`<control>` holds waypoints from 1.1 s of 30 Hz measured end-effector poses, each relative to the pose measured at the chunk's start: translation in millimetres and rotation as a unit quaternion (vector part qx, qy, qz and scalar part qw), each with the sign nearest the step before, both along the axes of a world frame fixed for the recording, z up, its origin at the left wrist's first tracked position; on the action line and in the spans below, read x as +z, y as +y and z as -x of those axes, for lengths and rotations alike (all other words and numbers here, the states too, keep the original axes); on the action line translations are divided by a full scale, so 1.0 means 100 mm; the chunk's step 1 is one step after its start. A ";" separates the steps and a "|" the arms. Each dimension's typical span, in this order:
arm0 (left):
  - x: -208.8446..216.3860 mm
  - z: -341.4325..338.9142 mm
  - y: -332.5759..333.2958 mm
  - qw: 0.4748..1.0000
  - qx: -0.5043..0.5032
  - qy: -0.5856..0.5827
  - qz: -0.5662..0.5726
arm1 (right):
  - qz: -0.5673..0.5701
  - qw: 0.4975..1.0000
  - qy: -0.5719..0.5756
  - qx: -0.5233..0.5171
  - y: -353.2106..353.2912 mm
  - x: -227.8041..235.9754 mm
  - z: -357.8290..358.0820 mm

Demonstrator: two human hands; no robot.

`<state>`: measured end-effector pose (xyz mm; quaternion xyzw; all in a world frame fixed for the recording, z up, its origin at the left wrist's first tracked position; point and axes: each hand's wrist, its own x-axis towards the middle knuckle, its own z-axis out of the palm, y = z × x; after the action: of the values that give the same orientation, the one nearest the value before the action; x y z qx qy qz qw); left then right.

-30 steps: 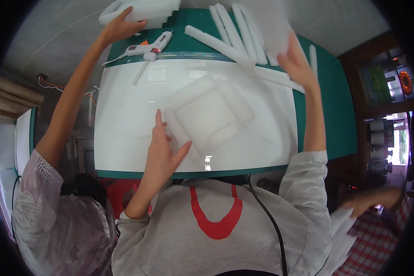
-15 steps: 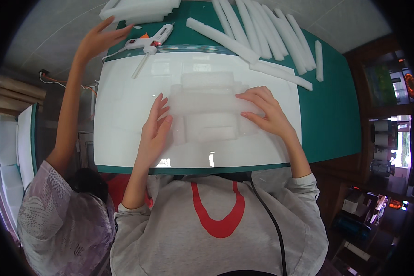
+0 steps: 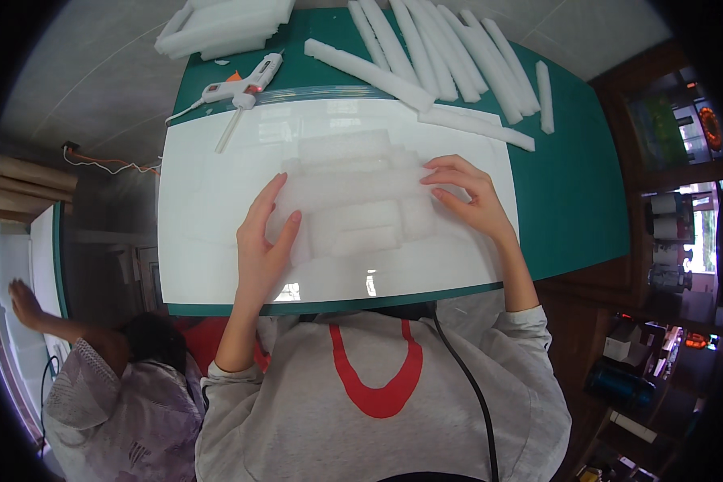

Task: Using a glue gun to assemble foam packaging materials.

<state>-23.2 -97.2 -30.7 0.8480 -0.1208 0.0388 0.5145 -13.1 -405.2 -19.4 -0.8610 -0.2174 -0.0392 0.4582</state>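
A low stack of white foam pieces (image 3: pixel 345 189), block-like and butted together, lies on the glossy white sheet (image 3: pixel 201 241) between my hands. My left hand (image 3: pixel 259 245) is open at the stack's left side, its thumb and fingers spread, and the fingertips are at or close to the foam edge. On the opposite side my right hand (image 3: pixel 475 199) is open, fingers bent and apart, with its tips by the right end of the long middle piece. Whether either hand presses on the foam, I cannot tell.
Several long white foam strips (image 3: pixel 426 56) lie along the far side of the green mat (image 3: pixel 574 201). A white glue gun (image 3: pixel 245 87) with a glue stick rests at far left, near a foam frame stack (image 3: pixel 221 28). A co-worker (image 3: pixel 128 394) is at my left.
The co-worker's arm has drawn back from the table's far left corner and is now low at the left. My hands stay beside the foam, with the right fingers slightly more spread.
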 end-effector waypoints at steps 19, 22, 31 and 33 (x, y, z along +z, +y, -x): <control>-0.06 -0.03 0.03 0.977 0.051 0.084 0.188 | -0.145 0.987 0.068 -0.012 0.01 -0.15 -0.02; -0.09 -0.01 0.06 0.981 0.053 0.100 0.158 | -0.099 0.994 0.050 -0.019 0.05 -0.09 -0.01; -0.13 -0.06 0.16 0.979 0.040 0.050 0.193 | -0.236 0.934 -0.125 -0.237 -0.24 -0.05 -0.41; -0.10 -0.05 0.18 0.979 0.047 0.056 0.192 | -0.208 0.891 -0.121 -0.385 -0.63 -0.02 -0.65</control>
<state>-18.3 -79.7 -40.7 0.7392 -0.0422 0.0375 0.6711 52.3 -468.5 -21.8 -0.7510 0.0902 -0.3601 0.5460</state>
